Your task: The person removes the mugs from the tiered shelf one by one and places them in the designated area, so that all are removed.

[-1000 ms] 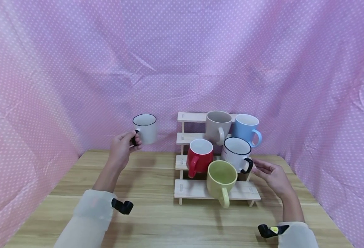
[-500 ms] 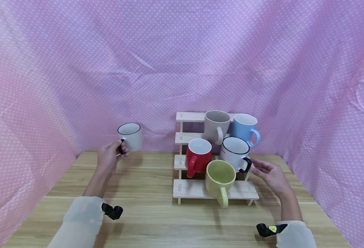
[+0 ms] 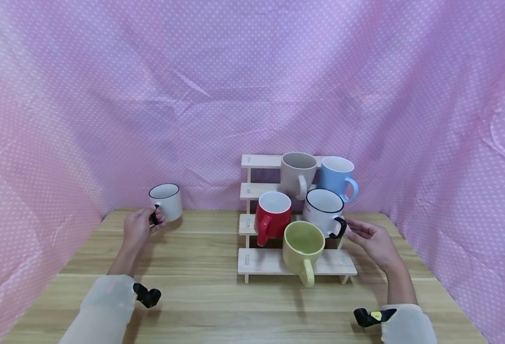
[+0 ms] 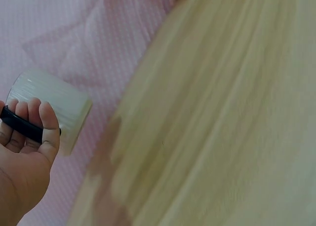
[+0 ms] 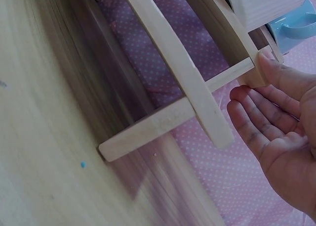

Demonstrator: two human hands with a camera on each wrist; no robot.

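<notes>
My left hand (image 3: pixel 138 228) holds a white mug (image 3: pixel 170 205) with a black rim by its black handle, close over the far left of the table. In the left wrist view the fingers curl round the handle (image 4: pixel 22 125). My right hand (image 3: pixel 376 244) is at the right side of a stepped wooden rack (image 3: pixel 263 261). Its thumb and fingers pinch a shelf's end, as the right wrist view shows. On the rack stand a red mug (image 3: pixel 276 222), a yellow-green mug (image 3: pixel 297 251), another black-rimmed white mug (image 3: pixel 319 220), a grey mug (image 3: pixel 291 177) and a blue mug (image 3: pixel 333 182).
Wooden tabletop (image 3: pixel 201 296) lies under the rack and both arms. Behind and along the sides hangs a pink dotted cloth (image 3: pixel 218 71). The yellow-green mug's handle (image 3: pixel 307 273) juts past the lowest shelf's front edge.
My left hand has carried the white mug leftward, away from the rack, and lowered it toward the table. My right hand stays at the rack's side; the mugs on the rack keep their places.
</notes>
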